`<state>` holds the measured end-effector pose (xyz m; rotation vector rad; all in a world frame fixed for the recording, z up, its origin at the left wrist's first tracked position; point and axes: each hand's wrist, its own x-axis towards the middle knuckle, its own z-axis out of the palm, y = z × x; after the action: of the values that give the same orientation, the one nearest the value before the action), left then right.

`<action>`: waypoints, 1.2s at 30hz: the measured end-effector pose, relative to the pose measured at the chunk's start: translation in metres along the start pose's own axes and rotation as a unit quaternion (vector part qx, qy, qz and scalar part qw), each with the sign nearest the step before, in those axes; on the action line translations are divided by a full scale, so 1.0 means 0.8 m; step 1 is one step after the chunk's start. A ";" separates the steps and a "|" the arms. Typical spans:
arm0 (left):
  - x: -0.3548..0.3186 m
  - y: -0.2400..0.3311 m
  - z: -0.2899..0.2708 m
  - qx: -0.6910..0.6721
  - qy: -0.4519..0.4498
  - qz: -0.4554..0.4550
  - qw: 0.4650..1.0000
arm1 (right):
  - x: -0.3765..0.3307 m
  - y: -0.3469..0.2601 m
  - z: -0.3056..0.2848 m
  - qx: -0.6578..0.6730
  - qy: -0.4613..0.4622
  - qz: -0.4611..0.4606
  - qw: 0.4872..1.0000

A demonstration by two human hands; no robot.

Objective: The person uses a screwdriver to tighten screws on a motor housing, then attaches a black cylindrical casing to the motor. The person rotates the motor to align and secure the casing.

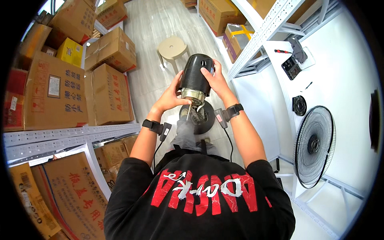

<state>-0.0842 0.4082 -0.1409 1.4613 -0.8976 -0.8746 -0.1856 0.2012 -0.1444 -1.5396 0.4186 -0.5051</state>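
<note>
Both my hands are around a fan motor with a black rounded housing (193, 69), held in front of me above the floor. My left hand (169, 97) grips its left side, the thumb lying along the bare metal motor end (193, 95). On the opposite side, my right hand (217, 81) wraps the black shell with its thumb on top. A thin shaft points down from the metal end. Below it a round black base (205, 120) rests on the floor by my legs, partly hidden by a pole or hose-like part that I cannot make out.
Cardboard boxes (56, 86) crowd the shelving on the left. On the white table (276, 72) at right lie a wire fan grille (315, 146), a round black part (299, 105), a bit case (291, 68) and a red-black screwdriver (283, 51). A beige stool (173, 47) stands ahead.
</note>
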 end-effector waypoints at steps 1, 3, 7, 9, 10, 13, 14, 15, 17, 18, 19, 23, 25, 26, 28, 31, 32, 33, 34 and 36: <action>-0.001 0.001 0.001 0.006 0.005 -0.004 1.000 | 0.001 -0.001 -0.002 -0.007 -0.017 0.008 1.000; -0.002 0.003 0.005 -0.001 0.009 -0.011 1.000 | 0.004 -0.005 -0.005 -0.005 -0.017 0.040 0.999; -0.002 0.009 0.004 -0.025 0.043 -0.080 0.996 | 0.026 -0.008 -0.013 0.071 0.032 0.150 0.986; -0.003 0.005 0.004 -0.008 0.046 -0.092 0.995 | 0.032 -0.003 -0.014 0.091 0.057 0.164 0.981; -0.004 0.003 0.003 0.000 0.048 -0.099 0.994 | 0.036 -0.001 -0.013 0.095 0.062 0.183 0.977; -0.001 0.004 0.002 0.033 0.039 -0.099 0.994 | 0.058 0.027 -0.024 0.089 0.064 0.227 0.968; 0.002 0.005 0.003 0.031 0.033 -0.098 0.994 | 0.077 0.042 -0.036 0.104 0.009 0.245 0.964; 0.007 0.006 0.005 0.028 0.025 -0.097 0.995 | 0.095 0.053 -0.050 0.119 -0.046 0.262 0.957; 0.000 0.002 0.003 0.017 0.034 -0.103 0.994 | 0.103 0.036 -0.039 0.120 -0.111 0.344 0.925; -0.003 0.002 0.002 0.010 0.041 -0.105 0.994 | 0.106 0.022 -0.029 0.096 -0.118 0.355 0.922; -0.003 0.004 0.002 0.004 0.045 -0.104 0.994 | 0.111 0.013 -0.023 0.073 -0.123 0.363 0.921; 0.003 0.011 0.006 -0.018 0.036 -0.084 0.996 | 0.111 0.005 -0.020 0.042 -0.127 0.327 0.936; 0.003 0.014 0.008 0.005 0.046 -0.086 0.995 | 0.104 0.003 -0.021 0.033 -0.126 0.297 0.946; 0.004 0.016 0.011 0.004 0.054 -0.078 0.995 | 0.099 0.002 -0.026 0.021 -0.126 0.274 0.953; 0.000 0.020 0.017 0.001 0.079 -0.068 0.995 | 0.072 -0.035 -0.011 -0.018 -0.054 0.260 0.964; 0.005 0.016 0.023 0.017 0.101 -0.059 0.993 | 0.057 -0.045 -0.015 -0.048 -0.058 0.204 0.976; 0.005 0.017 0.025 0.024 0.105 -0.061 0.992 | 0.053 -0.048 -0.016 -0.055 -0.067 0.183 0.979; 0.004 0.019 0.026 0.019 0.108 -0.061 0.992 | 0.047 -0.052 -0.016 -0.061 -0.075 0.163 0.982; 0.003 0.016 0.026 0.015 0.103 -0.062 0.993 | 0.043 -0.054 -0.016 -0.068 -0.084 0.143 0.984; 0.004 0.011 0.025 0.005 0.091 -0.067 0.994 | 0.046 -0.043 -0.021 -0.062 -0.064 0.122 0.989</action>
<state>-0.1012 0.3961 -0.1334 1.5968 -0.6751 -0.8206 -0.1661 0.1680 -0.1076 -1.6034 0.5391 -0.1924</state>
